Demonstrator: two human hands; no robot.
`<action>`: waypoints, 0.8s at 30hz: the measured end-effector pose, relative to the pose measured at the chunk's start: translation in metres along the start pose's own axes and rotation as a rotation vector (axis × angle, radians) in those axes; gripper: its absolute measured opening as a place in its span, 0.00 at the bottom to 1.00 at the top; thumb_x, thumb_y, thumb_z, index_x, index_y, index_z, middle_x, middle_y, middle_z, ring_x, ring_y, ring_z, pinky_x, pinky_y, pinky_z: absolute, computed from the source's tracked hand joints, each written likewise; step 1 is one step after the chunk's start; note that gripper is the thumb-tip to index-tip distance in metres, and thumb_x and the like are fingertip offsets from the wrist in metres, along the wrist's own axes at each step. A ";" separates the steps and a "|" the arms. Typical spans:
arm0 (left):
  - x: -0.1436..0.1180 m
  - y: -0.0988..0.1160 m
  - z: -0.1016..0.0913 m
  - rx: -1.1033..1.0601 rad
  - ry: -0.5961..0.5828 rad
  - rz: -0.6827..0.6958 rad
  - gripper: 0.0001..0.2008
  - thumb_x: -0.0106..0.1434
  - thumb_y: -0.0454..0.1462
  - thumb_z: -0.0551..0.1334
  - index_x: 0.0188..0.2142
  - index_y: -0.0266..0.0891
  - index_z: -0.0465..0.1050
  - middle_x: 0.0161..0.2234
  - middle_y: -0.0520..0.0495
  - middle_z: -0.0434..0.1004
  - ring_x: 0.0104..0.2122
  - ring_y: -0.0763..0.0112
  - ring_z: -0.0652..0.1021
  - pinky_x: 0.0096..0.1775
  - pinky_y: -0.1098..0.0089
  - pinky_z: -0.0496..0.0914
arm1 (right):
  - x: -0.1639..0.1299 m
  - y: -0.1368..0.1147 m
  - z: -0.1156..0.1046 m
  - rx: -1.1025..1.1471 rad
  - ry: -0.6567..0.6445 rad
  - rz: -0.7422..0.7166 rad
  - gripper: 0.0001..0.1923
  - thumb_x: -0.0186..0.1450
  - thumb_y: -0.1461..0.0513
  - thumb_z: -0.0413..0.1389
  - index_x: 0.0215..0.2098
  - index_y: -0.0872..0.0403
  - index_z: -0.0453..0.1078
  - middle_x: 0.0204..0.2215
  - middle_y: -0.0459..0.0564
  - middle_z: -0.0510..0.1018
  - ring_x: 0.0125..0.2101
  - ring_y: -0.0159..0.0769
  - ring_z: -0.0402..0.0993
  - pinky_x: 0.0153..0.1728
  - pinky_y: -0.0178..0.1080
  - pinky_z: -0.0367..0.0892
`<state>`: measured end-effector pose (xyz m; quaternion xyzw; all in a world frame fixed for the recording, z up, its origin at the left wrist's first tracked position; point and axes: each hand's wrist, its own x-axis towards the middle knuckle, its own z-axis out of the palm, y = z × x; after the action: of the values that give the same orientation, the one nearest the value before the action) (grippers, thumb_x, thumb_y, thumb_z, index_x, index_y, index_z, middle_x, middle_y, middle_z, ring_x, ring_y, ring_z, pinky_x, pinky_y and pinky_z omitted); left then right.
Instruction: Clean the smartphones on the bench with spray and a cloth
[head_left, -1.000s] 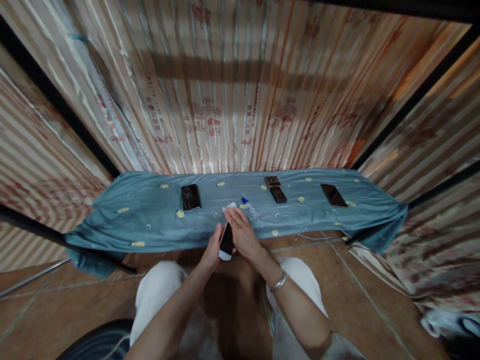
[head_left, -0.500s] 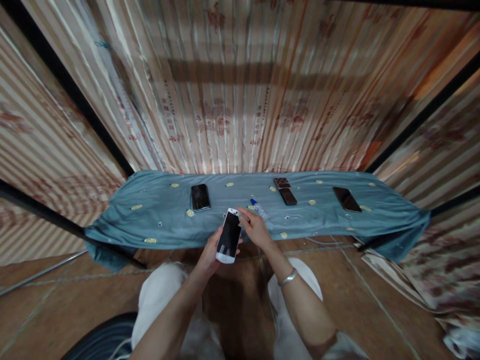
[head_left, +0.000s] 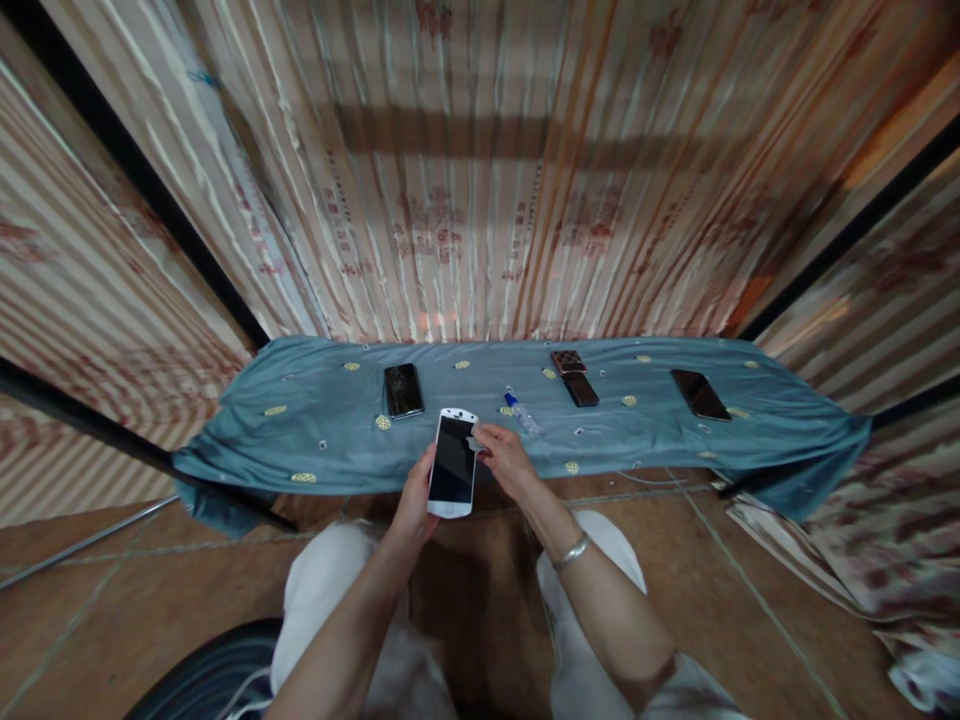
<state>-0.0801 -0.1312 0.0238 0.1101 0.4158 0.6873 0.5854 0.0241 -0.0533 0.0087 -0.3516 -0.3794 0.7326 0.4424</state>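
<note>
A white smartphone (head_left: 453, 468) with a dark screen is held upright over the front edge of the cloth-covered table. My left hand (head_left: 415, 497) is closed around its lower left side, the screen facing me. My right hand (head_left: 506, 462) pinches a small thin grey piece (head_left: 475, 440) at the phone's upper right edge. What that piece is I cannot make out. Behind my right hand lies a small clear bottle with a blue cap (head_left: 523, 413).
On the blue-green cloth (head_left: 337, 430) lie a black phone (head_left: 404, 389) at left, a brown patterned case (head_left: 568, 362) touching a dark phone-like block (head_left: 581, 389), and another dark phone (head_left: 700, 394) at right. Black poles (head_left: 150, 200) and striped curtains (head_left: 480, 200) enclose the table.
The phone has turned more upright and shifted slightly left. My right hand has moved down a little from the top corner to its right edge, and the grey piece shows more plainly.
</note>
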 end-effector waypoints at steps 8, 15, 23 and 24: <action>0.005 0.012 -0.003 -0.014 0.088 0.079 0.10 0.52 0.41 0.66 0.30 0.34 0.74 0.25 0.52 0.78 0.24 0.73 0.76 0.32 0.73 0.69 | -0.018 0.014 0.012 -0.044 -0.063 0.075 0.19 0.44 0.50 0.66 0.26 0.56 0.73 0.23 0.44 0.74 0.25 0.27 0.68 0.28 0.32 0.59; 0.011 0.020 -0.006 -0.060 0.155 0.051 0.08 0.53 0.39 0.64 0.27 0.35 0.73 0.21 0.52 0.75 0.21 0.73 0.74 0.28 0.72 0.69 | -0.038 0.022 0.019 -0.011 -0.147 0.175 0.21 0.42 0.49 0.67 0.24 0.56 0.71 0.22 0.44 0.74 0.25 0.29 0.69 0.30 0.35 0.64; 0.016 0.017 -0.006 -0.075 0.168 0.033 0.08 0.53 0.40 0.64 0.25 0.36 0.72 0.19 0.54 0.74 0.17 0.75 0.72 0.23 0.74 0.67 | -0.058 0.024 0.013 0.062 -0.230 0.300 0.22 0.42 0.50 0.68 0.27 0.57 0.73 0.25 0.46 0.76 0.26 0.30 0.70 0.30 0.35 0.65; 0.017 0.015 -0.007 -0.076 0.149 0.024 0.08 0.54 0.40 0.64 0.26 0.36 0.72 0.19 0.54 0.74 0.17 0.75 0.72 0.23 0.74 0.67 | -0.059 0.024 0.012 0.080 -0.223 0.306 0.22 0.41 0.51 0.69 0.28 0.57 0.73 0.26 0.46 0.76 0.27 0.30 0.70 0.29 0.35 0.65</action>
<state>-0.1005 -0.1184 0.0245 0.0415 0.4305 0.7157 0.5483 0.0260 -0.1178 0.0045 -0.3043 -0.3387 0.8402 0.2945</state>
